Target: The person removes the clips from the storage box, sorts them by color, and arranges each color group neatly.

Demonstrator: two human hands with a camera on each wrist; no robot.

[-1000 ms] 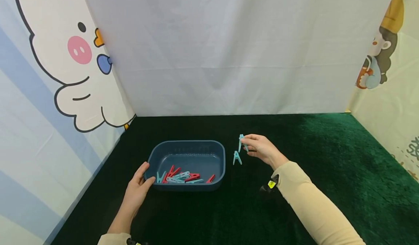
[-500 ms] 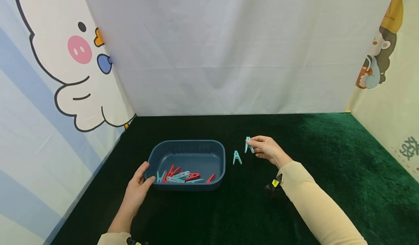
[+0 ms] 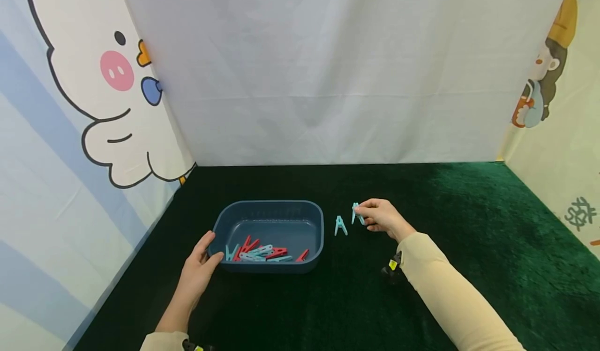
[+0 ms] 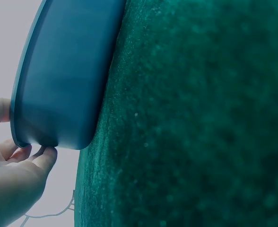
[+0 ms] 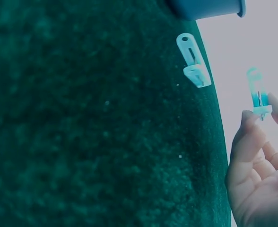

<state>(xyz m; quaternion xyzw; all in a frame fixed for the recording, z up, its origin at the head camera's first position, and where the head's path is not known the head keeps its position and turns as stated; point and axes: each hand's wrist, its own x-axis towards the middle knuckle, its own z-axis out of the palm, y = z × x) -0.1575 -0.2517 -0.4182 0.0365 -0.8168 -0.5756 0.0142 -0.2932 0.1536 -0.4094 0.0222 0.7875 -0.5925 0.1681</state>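
A dark blue plastic basin (image 3: 276, 268) stands on the cloth, with several red clothespins (image 3: 303, 254) and light blue clothespins (image 3: 279, 259) lying along its near side. My left hand (image 3: 194, 270) grips the basin's left near corner, fingers and thumb about the rim; the left wrist view shows the basin's outer wall (image 4: 68, 71) from below. To the right of the basin, my right hand (image 3: 382, 217) pinches one light blue clothespin (image 5: 257, 90) between thumb and fingertips. A second light blue clothespin (image 3: 340, 226) is on the cloth between that hand and the basin.
Dark green plush cloth (image 3: 422, 195) covers the table. A plain white curtain (image 3: 328, 80) hangs at the back. Printed cartoon panels border the left (image 3: 108, 106) and right (image 3: 548, 90) sides.
My right hand has shifted right, away from the lying clothespin, then lowered slightly with its clothespin still pinched. The left hand and basin keep their places.
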